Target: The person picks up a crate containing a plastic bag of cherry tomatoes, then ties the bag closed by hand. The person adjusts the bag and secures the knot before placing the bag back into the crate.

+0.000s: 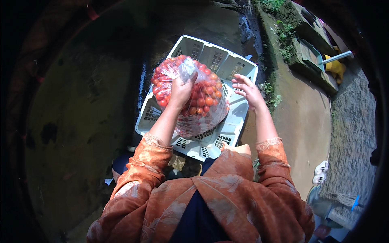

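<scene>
A large clear plastic bag [202, 101] full of small red and orange tomatoes sits inside a white plastic crate [241, 69] with slotted walls. My left hand [183, 90] is closed round the gathered, twisted neck of the bag at its top. To the right, my right hand [248, 91] hovers over the crate's right side, apart from the bag. Its fingers are spread and slightly bent, with nothing in them. Part of the crate's floor and far wall shows around the bag; the rest is hidden beneath it.
Dark, wet-looking ground [81, 133] spreads out on the left. A concrete ledge [298, 105] runs along the right, with green weeds [285, 36] beside it. Farther right are a dustpan [312, 54] with a pale handle, a yellow object [334, 69] and white shoes [320, 172].
</scene>
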A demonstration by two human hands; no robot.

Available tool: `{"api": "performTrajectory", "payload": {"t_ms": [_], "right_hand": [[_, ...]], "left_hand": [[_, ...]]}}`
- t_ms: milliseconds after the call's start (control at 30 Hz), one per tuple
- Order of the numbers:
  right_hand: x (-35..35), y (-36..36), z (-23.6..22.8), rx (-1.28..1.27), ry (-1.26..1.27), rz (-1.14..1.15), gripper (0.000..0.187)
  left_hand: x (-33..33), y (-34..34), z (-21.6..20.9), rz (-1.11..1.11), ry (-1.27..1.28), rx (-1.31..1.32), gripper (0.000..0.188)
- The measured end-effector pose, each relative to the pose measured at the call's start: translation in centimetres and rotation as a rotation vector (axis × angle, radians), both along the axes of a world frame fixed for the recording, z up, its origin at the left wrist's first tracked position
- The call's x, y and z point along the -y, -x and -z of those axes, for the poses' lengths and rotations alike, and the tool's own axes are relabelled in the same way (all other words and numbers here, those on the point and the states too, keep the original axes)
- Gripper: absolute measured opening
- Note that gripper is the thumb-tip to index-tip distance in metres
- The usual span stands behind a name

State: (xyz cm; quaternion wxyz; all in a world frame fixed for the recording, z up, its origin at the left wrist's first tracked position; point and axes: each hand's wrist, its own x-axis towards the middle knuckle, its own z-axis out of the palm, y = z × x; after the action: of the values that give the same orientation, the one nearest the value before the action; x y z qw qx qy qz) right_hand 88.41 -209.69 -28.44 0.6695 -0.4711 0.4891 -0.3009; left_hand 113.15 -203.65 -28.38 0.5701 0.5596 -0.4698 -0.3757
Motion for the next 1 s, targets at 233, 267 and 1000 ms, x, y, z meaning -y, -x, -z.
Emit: {"api": "performTrajectory", "payload": {"t_ms": [233,267,1000], "right_hand": [[2.8,-3.0,12.5,-0.05,-0.319,0.389,0.032],[2.9,-3.4,14.4,-0.064,-0.275,0.401,0.029],[-1.0,-7.8,26.8,0.227,-0.652,0.69,0.066]], "left_hand": [[-2.5,0.2,-1.3,-0.146,0.074,-0.373,0.019],[-3.2,0.2,-1.5,-0.159,0.101,-0.406,0.02],[-4.4,-3.9,-3.1,-0.195,0.145,-0.564,0.028]]}}
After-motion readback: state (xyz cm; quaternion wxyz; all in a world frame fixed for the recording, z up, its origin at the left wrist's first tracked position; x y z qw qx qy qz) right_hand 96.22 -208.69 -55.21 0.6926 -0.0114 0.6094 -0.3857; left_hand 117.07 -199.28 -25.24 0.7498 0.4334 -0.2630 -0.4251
